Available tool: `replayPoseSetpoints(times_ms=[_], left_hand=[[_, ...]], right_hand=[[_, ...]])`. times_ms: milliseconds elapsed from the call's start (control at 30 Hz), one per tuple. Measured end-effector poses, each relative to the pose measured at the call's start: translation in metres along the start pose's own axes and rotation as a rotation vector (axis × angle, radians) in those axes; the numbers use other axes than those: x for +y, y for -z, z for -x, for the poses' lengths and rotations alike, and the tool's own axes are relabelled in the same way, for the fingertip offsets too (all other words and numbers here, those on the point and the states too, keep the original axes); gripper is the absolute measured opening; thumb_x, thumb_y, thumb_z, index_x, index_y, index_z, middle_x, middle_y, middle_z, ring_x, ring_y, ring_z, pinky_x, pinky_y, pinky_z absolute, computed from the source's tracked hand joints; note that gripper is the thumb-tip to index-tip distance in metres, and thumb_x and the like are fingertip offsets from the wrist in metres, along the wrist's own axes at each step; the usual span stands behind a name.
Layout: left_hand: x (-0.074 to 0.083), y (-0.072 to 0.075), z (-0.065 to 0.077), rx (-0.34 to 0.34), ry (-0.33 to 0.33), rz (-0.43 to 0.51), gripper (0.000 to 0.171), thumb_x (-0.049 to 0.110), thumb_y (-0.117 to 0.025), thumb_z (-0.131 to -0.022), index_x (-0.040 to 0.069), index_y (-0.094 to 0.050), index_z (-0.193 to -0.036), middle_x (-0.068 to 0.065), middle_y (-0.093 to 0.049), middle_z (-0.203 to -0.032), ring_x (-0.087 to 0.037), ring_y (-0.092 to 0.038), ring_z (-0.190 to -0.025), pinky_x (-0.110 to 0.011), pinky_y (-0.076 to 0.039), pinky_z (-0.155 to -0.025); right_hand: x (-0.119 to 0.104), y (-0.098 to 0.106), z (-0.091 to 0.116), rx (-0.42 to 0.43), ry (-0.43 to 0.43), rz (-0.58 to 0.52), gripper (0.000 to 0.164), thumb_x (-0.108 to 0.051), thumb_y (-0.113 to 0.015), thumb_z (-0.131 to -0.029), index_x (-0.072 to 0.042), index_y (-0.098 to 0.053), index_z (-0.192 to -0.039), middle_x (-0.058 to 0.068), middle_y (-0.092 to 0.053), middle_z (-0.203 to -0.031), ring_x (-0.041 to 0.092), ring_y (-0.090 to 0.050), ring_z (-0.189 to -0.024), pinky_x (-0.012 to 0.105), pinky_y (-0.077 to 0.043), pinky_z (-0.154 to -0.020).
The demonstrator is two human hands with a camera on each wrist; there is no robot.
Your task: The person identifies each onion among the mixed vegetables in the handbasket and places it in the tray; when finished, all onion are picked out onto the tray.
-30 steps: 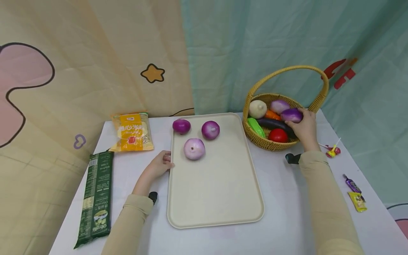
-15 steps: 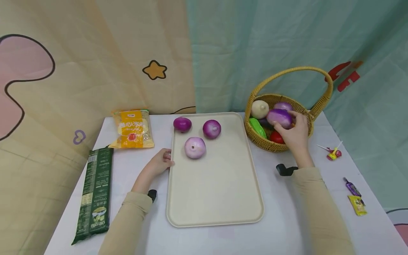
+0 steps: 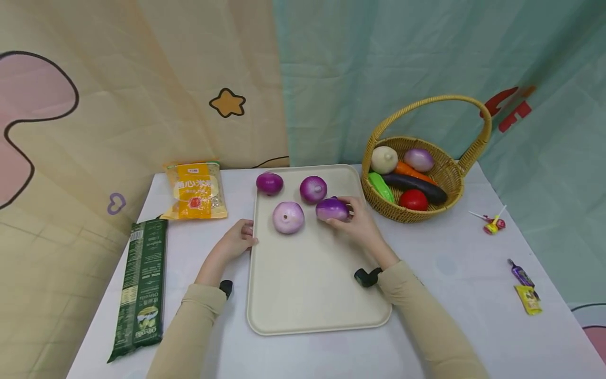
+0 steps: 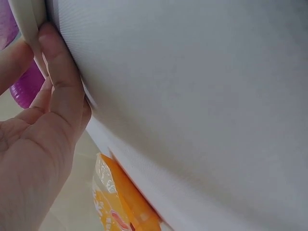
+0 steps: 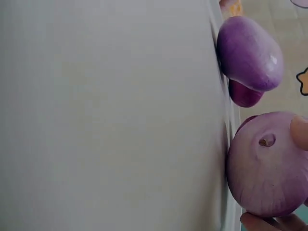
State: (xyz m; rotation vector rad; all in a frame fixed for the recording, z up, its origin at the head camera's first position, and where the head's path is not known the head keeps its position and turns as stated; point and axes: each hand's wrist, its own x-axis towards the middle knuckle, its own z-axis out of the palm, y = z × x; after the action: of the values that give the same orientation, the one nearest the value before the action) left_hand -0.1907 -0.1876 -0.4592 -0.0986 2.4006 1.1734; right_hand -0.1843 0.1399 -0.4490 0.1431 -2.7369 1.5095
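Note:
My right hand point(image 3: 357, 221) holds a purple onion point(image 3: 332, 209) by its right side, low over the upper right of the cream tray point(image 3: 317, 284). In the right wrist view this onion point(image 5: 269, 166) shows its root end, with the thumb and fingertips around it. Three more onions lie on the tray: a small dark one point(image 3: 270, 183) in the far left corner, another dark one point(image 3: 313, 189) at the back, and a paler one point(image 3: 289, 217) left of the held onion. My left hand point(image 3: 233, 241) pinches the tray's left rim, as the left wrist view shows.
A wicker basket point(image 3: 402, 210) at back right holds a tomato point(image 3: 414, 200), eggplant point(image 3: 414, 188), carrot, green pepper, pale round vegetable and another onion. An orange-and-clear food bag point(image 3: 195, 192) and long green packet point(image 3: 140, 289) lie left. Lollipops point(image 3: 494, 225) and small wrapped sweets point(image 3: 527, 295) lie right.
My right hand has lifted the purple onion out of the basket and carried it left to the tray. The left hand has stayed at the tray's rim.

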Motion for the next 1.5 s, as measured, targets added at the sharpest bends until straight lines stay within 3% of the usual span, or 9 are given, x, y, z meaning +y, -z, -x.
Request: replayPoseSetpoints(times_ms=[167,567,800,1100,1300,1400,1500], left_hand=[[0.002,-0.002,0.000,-0.004,0.015,0.003,0.054,0.007,-0.058,-0.097,0.000,-0.036,-0.145,-0.022,-0.052,-0.124,-0.028,-0.057,-0.102,-0.037,-0.055,-0.091],[0.001,0.000,0.001,0.002,0.011,-0.024,0.053,0.008,-0.058,-0.097,0.000,-0.036,-0.145,-0.020,-0.053,-0.122,-0.027,-0.057,-0.101,-0.037,-0.055,-0.091],[0.000,0.000,0.000,0.004,0.001,-0.013,0.053,0.007,-0.057,-0.097,0.000,-0.036,-0.145,-0.021,-0.052,-0.122,-0.028,-0.056,-0.103,-0.038,-0.055,-0.092],[0.001,-0.001,0.002,-0.001,-0.006,-0.013,0.053,0.007,-0.057,-0.097,-0.002,-0.035,-0.145,-0.022,-0.052,-0.123,-0.028,-0.057,-0.103,-0.038,-0.054,-0.091],[-0.001,-0.001,0.003,0.002,-0.012,-0.012,0.052,0.005,-0.057,-0.097,-0.003,-0.036,-0.144,-0.021,-0.052,-0.120,-0.028,-0.057,-0.101,-0.037,-0.055,-0.089],[-0.001,-0.001,0.003,0.001,-0.013,-0.013,0.053,0.005,-0.057,-0.097,-0.002,-0.036,-0.144,-0.021,-0.052,-0.120,-0.028,-0.057,-0.101,-0.037,-0.055,-0.089],[0.000,-0.001,0.003,-0.001,-0.018,-0.017,0.053,0.006,-0.057,-0.097,-0.002,-0.036,-0.144,-0.021,-0.053,-0.120,-0.028,-0.057,-0.101,-0.037,-0.055,-0.090]], right_hand=[[0.005,-0.008,-0.003,-0.009,0.037,0.078,0.064,-0.022,-0.079,-0.083,0.001,-0.049,-0.135,0.023,-0.048,-0.133,0.036,-0.045,-0.125,0.049,-0.042,-0.106],[0.000,-0.008,0.004,-0.098,0.017,-0.029,0.061,-0.017,-0.077,-0.086,0.000,-0.048,-0.136,0.021,-0.047,-0.136,0.035,-0.049,-0.127,0.046,-0.047,-0.107],[-0.003,-0.012,0.008,-0.105,0.059,-0.003,0.054,-0.014,-0.081,-0.081,0.002,-0.051,-0.124,0.021,-0.049,-0.133,0.035,-0.048,-0.128,0.046,-0.045,-0.108],[-0.002,-0.015,0.009,-0.148,0.014,0.021,0.054,-0.016,-0.080,-0.082,-0.001,-0.048,-0.124,0.019,-0.052,-0.136,0.041,-0.052,-0.129,0.049,-0.046,-0.107],[-0.003,-0.012,0.009,-0.140,-0.014,-0.043,0.053,-0.015,-0.080,-0.082,0.000,-0.046,-0.121,0.020,-0.052,-0.141,0.039,-0.048,-0.133,0.048,-0.043,-0.109],[-0.007,0.004,0.006,-0.077,-0.009,-0.090,0.053,-0.016,-0.078,-0.085,0.001,-0.048,-0.125,0.020,-0.053,-0.138,0.036,-0.049,-0.132,0.046,-0.045,-0.108],[-0.010,0.033,-0.003,0.073,0.001,-0.117,0.045,-0.019,-0.073,-0.089,-0.001,-0.054,-0.126,0.019,-0.059,-0.130,0.032,-0.057,-0.123,0.042,-0.050,-0.103]])
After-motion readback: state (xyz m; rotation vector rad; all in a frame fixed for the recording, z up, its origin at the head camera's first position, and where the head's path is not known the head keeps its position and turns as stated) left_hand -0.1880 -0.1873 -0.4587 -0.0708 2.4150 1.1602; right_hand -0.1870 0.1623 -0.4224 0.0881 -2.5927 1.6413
